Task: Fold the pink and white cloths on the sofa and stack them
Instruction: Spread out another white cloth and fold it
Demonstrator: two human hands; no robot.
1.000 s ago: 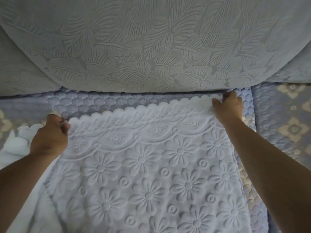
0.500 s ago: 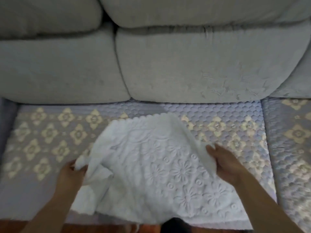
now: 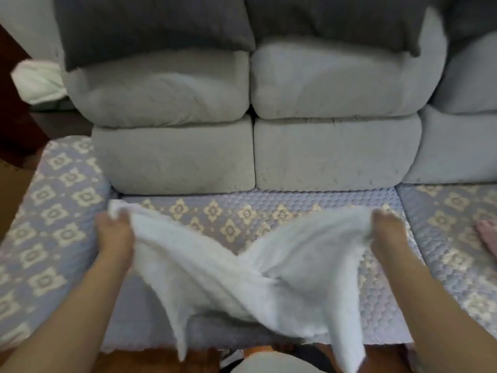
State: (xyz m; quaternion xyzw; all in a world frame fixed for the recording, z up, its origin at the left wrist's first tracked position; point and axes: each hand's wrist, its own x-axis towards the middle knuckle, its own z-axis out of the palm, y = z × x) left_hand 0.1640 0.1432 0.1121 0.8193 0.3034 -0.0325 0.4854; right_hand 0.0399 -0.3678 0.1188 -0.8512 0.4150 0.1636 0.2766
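We see the white cloth (image 3: 242, 275) stretched between our two hands, held up over the sofa seat (image 3: 215, 211). One top corner is bunched in our left hand (image 3: 114, 232), the other in our right hand (image 3: 387, 232). Between the hands its upper edge dips low in a V, and the fabric twists and gathers at the middle. Below each hand a loose point of cloth hangs down past the front edge of the seat. It looks soft and fluffy, blurred. The pink cloth (image 3: 488, 235) lies on the seat well to the right of our right hand, only its edge showing.
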